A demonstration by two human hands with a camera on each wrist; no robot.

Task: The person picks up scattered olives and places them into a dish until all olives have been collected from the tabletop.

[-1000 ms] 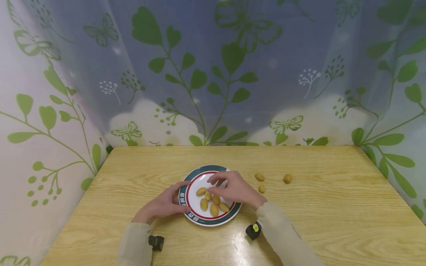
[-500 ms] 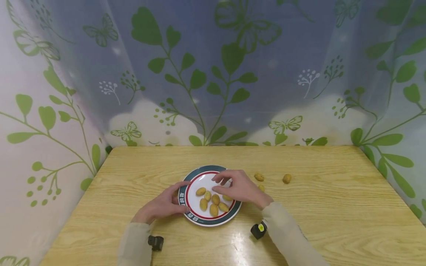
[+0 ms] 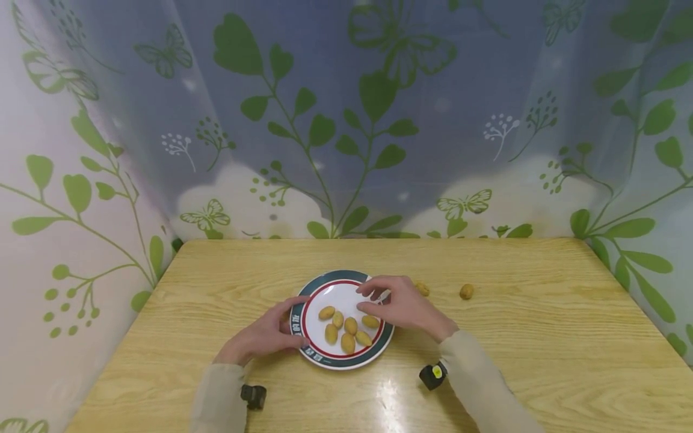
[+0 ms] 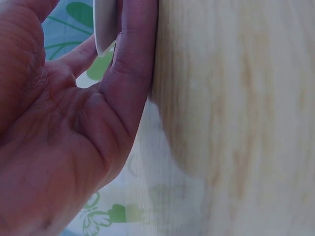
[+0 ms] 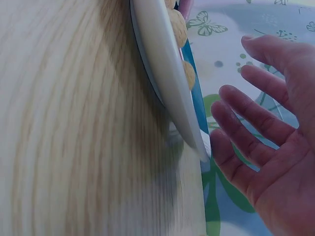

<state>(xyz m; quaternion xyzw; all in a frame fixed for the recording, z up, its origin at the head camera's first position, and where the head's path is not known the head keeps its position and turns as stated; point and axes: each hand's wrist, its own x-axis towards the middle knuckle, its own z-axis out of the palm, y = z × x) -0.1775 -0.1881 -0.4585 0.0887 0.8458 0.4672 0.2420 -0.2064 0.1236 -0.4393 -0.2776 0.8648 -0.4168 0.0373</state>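
A round plate [image 3: 340, 363] with a white middle, red ring and dark teal rim lies on the wooden table. Several small yellow-brown oval, nut-like pieces [image 3: 350, 325] sit on it, mostly toward its near side. My left hand [image 3: 262, 334] holds the plate's left rim; in the left wrist view, the white plate edge [image 4: 103, 27] lies between its fingers. Above the plate's right rim is my right hand [image 3: 403, 307], fingers spread apart and holding nothing. The right wrist view shows the right hand [image 5: 275, 128] beside the plate edge [image 5: 167, 64], palm visible.
Two more oval pieces lie on the table [image 3: 541, 349] to the right: one [image 3: 467, 291] in full view, another [image 3: 422, 288] partly behind my right hand. A patterned curtain [image 3: 346, 180] with leaves and butterflies hangs behind the table.
My right hand has drawn back to the right over the plate, uncovering one more piece near the right rim. The left hand and plate stay in place.
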